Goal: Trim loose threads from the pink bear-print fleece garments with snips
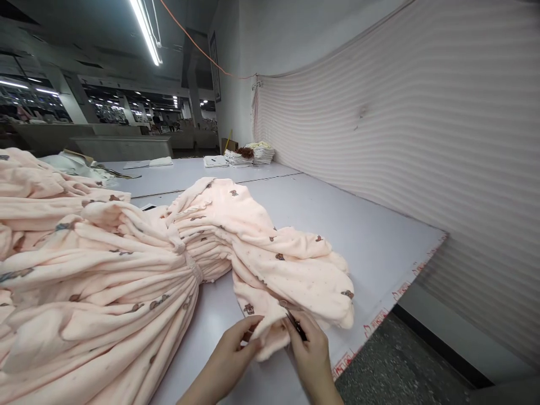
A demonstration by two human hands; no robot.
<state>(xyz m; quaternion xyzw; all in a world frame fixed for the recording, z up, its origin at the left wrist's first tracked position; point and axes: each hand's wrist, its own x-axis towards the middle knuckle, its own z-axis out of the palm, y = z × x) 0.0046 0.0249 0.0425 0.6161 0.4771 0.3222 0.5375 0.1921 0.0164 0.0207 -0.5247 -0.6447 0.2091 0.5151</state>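
A tied bundle of pale pink plush fabric [265, 253], printed with small brown bears, fans out over the table. At the near edge of its fanned end, my left hand [234, 349] pinches a fold of the cloth between thumb and fingers. Close to its right, my right hand [311, 349] is closed around small dark thread snips [296, 326]. The snips' tips point up and left, against the edge of the fabric. Whether the blades are apart or together is too small to tell.
More pink fabric [84, 315] is heaped across the left of the pale table [337, 208]. Stacked white cloths [259, 153] and a white pad [215, 162] sit at the back. A striped fabric curtain [400, 124] hangs along the right, beyond the table's taped edge [382, 318].
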